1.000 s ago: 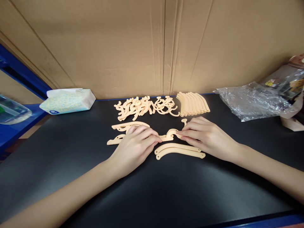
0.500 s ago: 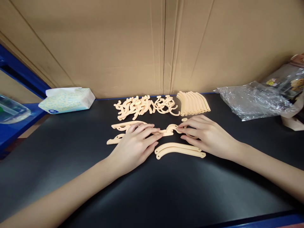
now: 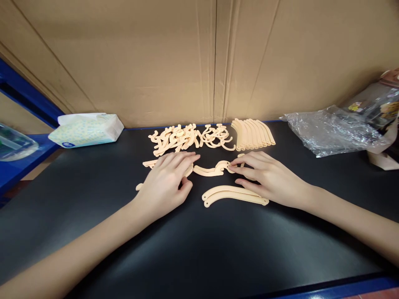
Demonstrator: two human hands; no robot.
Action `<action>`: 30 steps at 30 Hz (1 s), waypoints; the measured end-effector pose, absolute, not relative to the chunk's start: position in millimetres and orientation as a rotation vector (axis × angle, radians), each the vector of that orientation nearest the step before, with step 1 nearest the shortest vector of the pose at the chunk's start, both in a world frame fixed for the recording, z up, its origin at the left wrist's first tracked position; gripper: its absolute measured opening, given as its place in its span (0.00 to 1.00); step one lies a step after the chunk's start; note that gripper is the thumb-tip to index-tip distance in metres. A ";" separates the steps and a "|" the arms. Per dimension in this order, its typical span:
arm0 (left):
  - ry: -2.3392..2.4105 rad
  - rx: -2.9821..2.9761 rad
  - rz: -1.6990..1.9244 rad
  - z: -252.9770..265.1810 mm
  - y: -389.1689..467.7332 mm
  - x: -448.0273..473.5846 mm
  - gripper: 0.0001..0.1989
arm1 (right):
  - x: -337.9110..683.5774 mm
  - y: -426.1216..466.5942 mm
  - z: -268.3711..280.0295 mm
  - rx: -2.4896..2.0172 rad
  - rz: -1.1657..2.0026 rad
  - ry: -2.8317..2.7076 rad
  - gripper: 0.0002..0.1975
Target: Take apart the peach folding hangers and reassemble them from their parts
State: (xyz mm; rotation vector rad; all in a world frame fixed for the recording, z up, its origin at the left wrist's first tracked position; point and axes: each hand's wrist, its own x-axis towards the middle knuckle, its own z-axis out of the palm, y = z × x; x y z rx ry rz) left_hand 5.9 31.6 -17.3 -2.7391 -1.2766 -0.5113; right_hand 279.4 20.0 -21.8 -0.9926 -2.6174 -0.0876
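Observation:
My left hand [image 3: 168,176] lies with fingers stretched out over beige plastic pieces at the left, which look like folding-hanger parts. A curved rim and some ends of them show around the hand; the rest is covered. In the middle lies a wavy beige hanger piece [image 3: 208,171], with a bend at its right end. The fingertips of my right hand [image 3: 262,172] close on that bend. A small round-ended beige part [image 3: 241,155] pokes out behind the right fingers, mostly hidden. Two long curved hanger arms [image 3: 232,196] lie side by side nearer me, their right part below the right hand.
At the back are a heap of short beige parts [image 3: 176,139], several hooks [image 3: 216,136] and a row of curved arms [image 3: 254,135]. A tissue pack [image 3: 89,131] stands left. Crumpled clear plastic bags [image 3: 333,131] lie right. Cardboard [image 3: 140,62] walls the black table's [image 3: 199,249] far side.
My left hand has let go of the wavy hanger piece and moved left, uncovering its left end. My right hand stays at the piece's bent end.

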 end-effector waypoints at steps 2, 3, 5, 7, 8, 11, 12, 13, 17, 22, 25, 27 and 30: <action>-1.309 -2.710 -0.407 -11.3 35.3 1.6 0.27 | 280.1 19.8 -21.7 -0.988 -0.086 -2.617 0.15; -1.308 -2.728 -0.348 -7.7 37.5 -1.1 0.28 | 280.5 19.8 -21.8 -0.985 -0.086 -2.617 0.15; -1.264 -2.823 -0.229 -0.1 41.9 -7.6 0.31 | 280.9 19.8 -22.0 -0.984 -0.088 -2.622 0.15; -1.225 -2.911 -0.126 7.2 45.6 -15.8 0.33 | 281.1 19.8 -22.2 -0.987 -0.099 -2.630 0.16; -1.221 -2.930 -0.092 10.5 47.1 -20.4 0.34 | 281.3 19.7 -22.3 -0.990 -0.105 -2.633 0.16; -1.248 -2.920 -0.031 18.2 50.4 -35.2 0.36 | 282.0 19.5 -22.1 -0.993 -0.106 -2.640 0.16; -1.273 -2.899 0.001 20.0 51.2 -39.9 0.37 | 282.3 19.4 -22.0 -0.994 -0.104 -2.642 0.16; -1.306 -2.866 0.050 21.4 51.9 -44.3 0.38 | 282.6 19.3 -21.9 -0.994 -0.102 -2.642 0.16; -1.387 -2.698 0.216 21.8 54.8 -58.8 0.41 | 282.9 19.5 -21.5 -0.994 -0.091 -2.637 0.16; -1.256 -2.664 0.194 13.1 59.7 -73.3 0.37 | 281.5 19.5 -20.6 -0.997 -0.075 -2.638 0.16; -1.197 -2.665 0.149 9.0 59.6 -79.2 0.37 | 280.9 19.1 -20.4 -0.998 -0.080 -2.639 0.15; -1.207 -2.693 0.109 8.7 57.8 -80.7 0.35 | 280.9 18.9 -20.6 -0.995 -0.085 -2.639 0.16; -1.261 -2.719 0.051 11.5 54.3 -78.3 0.32 | 281.4 19.1 -21.2 -0.994 -0.089 -2.640 0.16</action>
